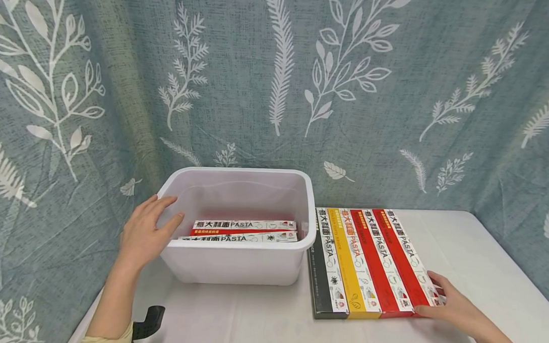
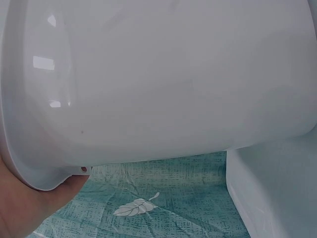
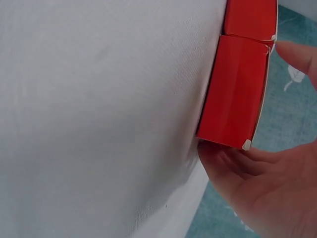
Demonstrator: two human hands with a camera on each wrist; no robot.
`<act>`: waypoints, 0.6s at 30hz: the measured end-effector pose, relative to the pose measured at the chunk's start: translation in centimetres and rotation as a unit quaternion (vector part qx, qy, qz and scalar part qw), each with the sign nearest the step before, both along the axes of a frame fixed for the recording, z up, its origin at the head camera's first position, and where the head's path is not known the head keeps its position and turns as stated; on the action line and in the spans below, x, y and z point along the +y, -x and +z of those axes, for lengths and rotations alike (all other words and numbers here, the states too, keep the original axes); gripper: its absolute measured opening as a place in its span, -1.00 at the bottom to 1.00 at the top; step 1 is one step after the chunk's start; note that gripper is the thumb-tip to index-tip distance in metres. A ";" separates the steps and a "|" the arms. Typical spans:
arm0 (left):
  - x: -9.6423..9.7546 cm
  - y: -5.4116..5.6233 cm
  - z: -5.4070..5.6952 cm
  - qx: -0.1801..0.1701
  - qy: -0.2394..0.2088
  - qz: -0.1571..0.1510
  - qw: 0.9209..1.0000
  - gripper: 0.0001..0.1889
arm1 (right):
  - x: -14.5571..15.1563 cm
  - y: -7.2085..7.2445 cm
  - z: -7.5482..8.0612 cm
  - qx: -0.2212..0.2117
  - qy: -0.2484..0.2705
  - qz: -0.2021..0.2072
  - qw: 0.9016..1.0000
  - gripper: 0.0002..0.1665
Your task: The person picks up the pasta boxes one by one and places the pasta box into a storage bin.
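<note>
My left hand (image 1: 142,231) holds the left rim of a white plastic bin (image 1: 237,267), its thumb and fingers over the edge. In the left wrist view the bin's glossy outer wall (image 2: 163,84) fills most of the picture. Two pasta boxes (image 1: 244,224) lie inside the bin. On the right, a row of pasta boxes lies flat, side by side. My right hand (image 1: 456,306) grips the near end of the rightmost red pasta box (image 1: 407,268), thumb on the near edge and fingers at its right side. The right wrist view shows that red end (image 3: 233,94) close up.
Left of the held box lie another red pasta box (image 1: 375,259), a yellow one (image 1: 343,260) and a black one (image 1: 320,281), near the bin's right side. A white cloth (image 1: 261,323) covers the table. A patterned green curtain (image 1: 235,92) hangs behind and at both sides.
</note>
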State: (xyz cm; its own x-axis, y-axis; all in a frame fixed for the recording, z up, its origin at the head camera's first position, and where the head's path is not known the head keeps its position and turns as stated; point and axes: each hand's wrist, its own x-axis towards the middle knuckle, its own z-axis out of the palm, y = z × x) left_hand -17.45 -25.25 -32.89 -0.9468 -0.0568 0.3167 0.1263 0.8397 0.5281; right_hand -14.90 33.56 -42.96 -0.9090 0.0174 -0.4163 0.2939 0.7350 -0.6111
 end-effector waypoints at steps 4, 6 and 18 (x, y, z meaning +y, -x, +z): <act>0.0 0.0 0.0 0.005 0.000 -0.001 1.000 -0.42 | -0.2 0.0 -0.1 0.000 -0.013 0.003 1.000 0.26; 0.0 0.0 -0.1 0.008 0.000 -0.001 1.000 -0.42 | -0.2 0.0 -0.1 0.002 -0.016 0.003 1.000 0.26; -0.1 0.0 -0.1 0.005 -0.002 -0.004 1.000 -0.42 | -0.7 -0.1 0.0 -0.003 -0.037 -0.005 0.999 0.21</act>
State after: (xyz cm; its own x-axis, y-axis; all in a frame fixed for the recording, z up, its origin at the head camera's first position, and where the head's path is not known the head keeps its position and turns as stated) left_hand -17.48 -25.38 -33.02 -0.9438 -0.0503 0.3266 0.1390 0.8362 0.5306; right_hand -14.77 32.87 -42.97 -0.9060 0.0572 -0.4194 0.3048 0.7757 -0.5526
